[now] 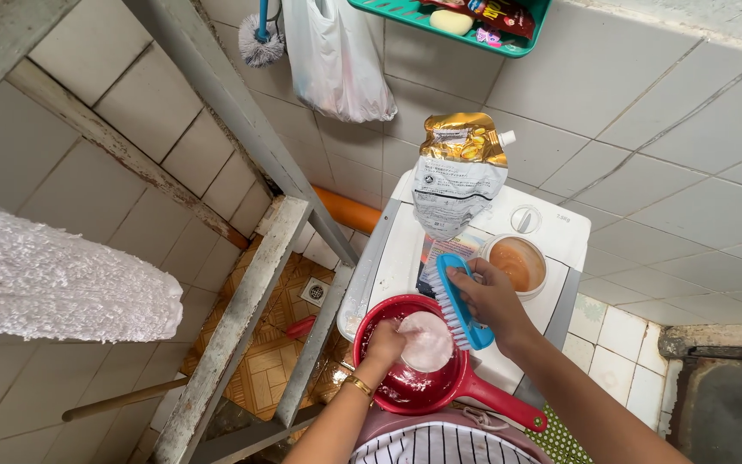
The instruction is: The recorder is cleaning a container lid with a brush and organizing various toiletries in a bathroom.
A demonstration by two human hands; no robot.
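My left hand [386, 341] holds a pale pink rounded piece [428, 342] inside a red dipper bowl with a long handle [405, 391]. My right hand [491, 296] grips a blue scrub brush [457, 301] with white bristles, its bristles against the pink piece. The bowl sits on top of a white washing machine [405, 249]. A gold bracelet is on my left wrist.
A gold and grey refill pouch [457, 176] stands on the machine by a small tub of orange-brown liquid [515, 265]. A grey metal ladder frame [251, 283] leans at left, a white fluffy cloth [53, 279] hangs nearby, and a green shelf [448, 21] is on the tiled wall.
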